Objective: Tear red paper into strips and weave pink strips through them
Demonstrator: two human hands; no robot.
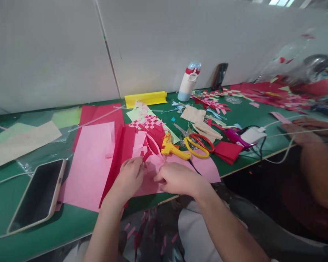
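My left hand (131,177) is closed in a pinch at the end of a small red paper strip (146,156), among cut pink paper pieces. Close to its right, my right hand (177,179) rests over a pink paper sheet (150,185) with its fingers curled together; whatever lies between them is hidden. A yellow hot glue gun (175,150) lies just beyond my right hand. Scissors with red and yellow handles (198,145) lie beside it. Left of my left hand are a folded red sheet (120,149) and a large pink sheet (91,171).
A phone (38,196) lies at the left on the green table (79,222). Woven red-and-pink paper pieces (149,123), a yellow folded sheet (146,99) and a bottle (188,83) stand farther back. Another person's blurred arm (314,153) reaches in at right, near cables.
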